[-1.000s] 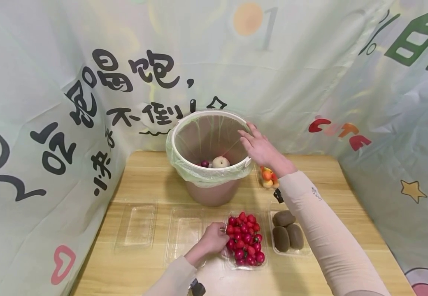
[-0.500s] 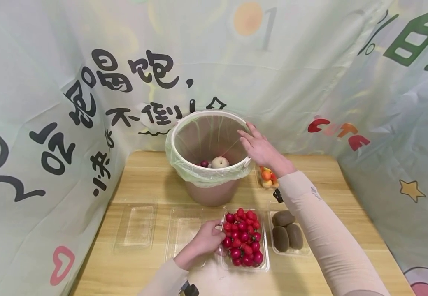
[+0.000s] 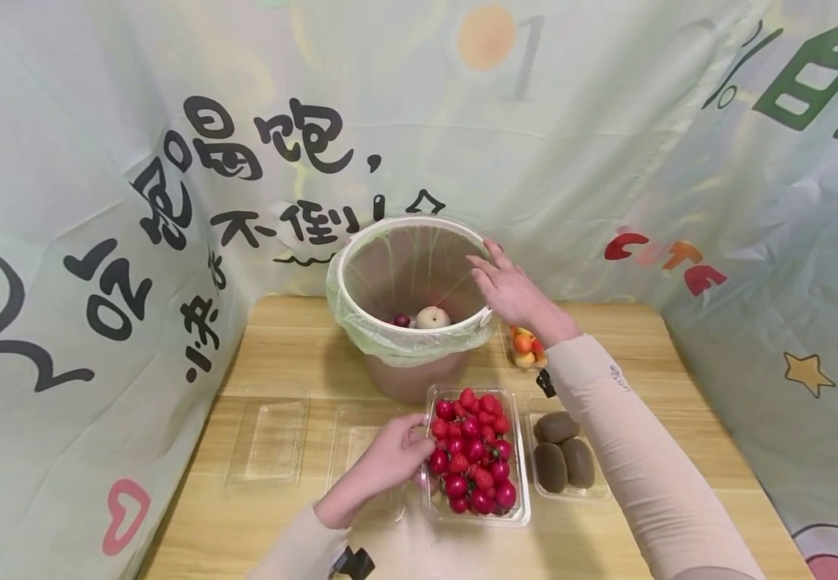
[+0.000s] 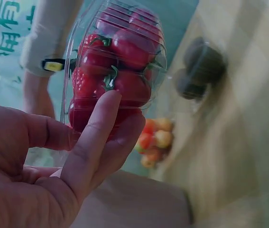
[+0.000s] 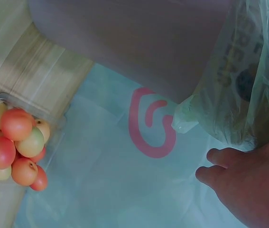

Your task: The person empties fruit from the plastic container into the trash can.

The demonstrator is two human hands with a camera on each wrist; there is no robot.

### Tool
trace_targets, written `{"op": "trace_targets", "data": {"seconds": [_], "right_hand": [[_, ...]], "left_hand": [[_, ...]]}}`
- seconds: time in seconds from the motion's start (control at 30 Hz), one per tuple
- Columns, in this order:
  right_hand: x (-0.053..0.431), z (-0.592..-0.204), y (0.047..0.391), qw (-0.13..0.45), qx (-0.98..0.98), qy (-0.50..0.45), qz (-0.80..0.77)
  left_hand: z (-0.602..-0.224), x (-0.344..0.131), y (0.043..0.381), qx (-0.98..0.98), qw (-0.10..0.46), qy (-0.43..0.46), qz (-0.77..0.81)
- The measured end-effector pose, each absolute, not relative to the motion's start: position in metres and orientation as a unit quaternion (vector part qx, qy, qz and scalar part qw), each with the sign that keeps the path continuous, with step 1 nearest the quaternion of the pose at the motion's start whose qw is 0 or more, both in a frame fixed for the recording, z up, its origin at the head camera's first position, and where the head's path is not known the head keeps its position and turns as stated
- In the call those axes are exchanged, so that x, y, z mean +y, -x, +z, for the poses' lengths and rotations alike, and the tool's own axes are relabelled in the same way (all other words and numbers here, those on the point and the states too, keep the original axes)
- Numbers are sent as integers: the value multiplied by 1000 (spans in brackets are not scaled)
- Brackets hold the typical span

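Between thumb and fingers, my left hand (image 3: 386, 457) grips the left side of a clear plastic box (image 3: 523, 515), tilted and raised off the table. Inside are cherry tomatoes (image 3: 475, 449) mixed with what look like strawberries (image 3: 467, 398). In the left wrist view, fingertips (image 4: 109, 100) press against the box's wall near green-stemmed tomatoes. My right hand (image 3: 512, 294) grips the right rim of a trash bin (image 3: 419, 379), with digits on both sides of it. A pale round fruit (image 3: 433, 319) and a small dark red one (image 3: 400, 321) lie in the bin, which has a thin green bag (image 3: 383, 342) as liner.
A box of brown kiwis (image 3: 564, 463) stands right of the raised box. Behind my right forearm is a box of small orange-red fruits (image 5: 18, 147). Two clear plastic boxes, one at the far left (image 3: 267, 443) and one under my left hand (image 3: 350, 439), lie on the wooden table (image 3: 629, 346).
My left hand has lifted the box of red fruit from the table and tilted it, shifting it slightly towards the bin. The right hand has stayed on the rim.
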State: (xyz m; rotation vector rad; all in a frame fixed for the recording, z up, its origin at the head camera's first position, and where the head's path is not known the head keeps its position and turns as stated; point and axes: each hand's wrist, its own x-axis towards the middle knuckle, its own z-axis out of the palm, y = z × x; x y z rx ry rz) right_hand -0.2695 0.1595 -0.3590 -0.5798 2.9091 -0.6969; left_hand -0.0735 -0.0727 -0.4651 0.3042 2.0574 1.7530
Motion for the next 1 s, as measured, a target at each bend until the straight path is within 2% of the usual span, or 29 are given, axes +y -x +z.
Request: {"op": "trace_targets", "data": {"seconds": [1.0], "right_hand": [[161, -362, 272, 46, 951, 189, -241]], "left_hand": [[-367, -105, 83, 742, 168, -106, 640]]}}
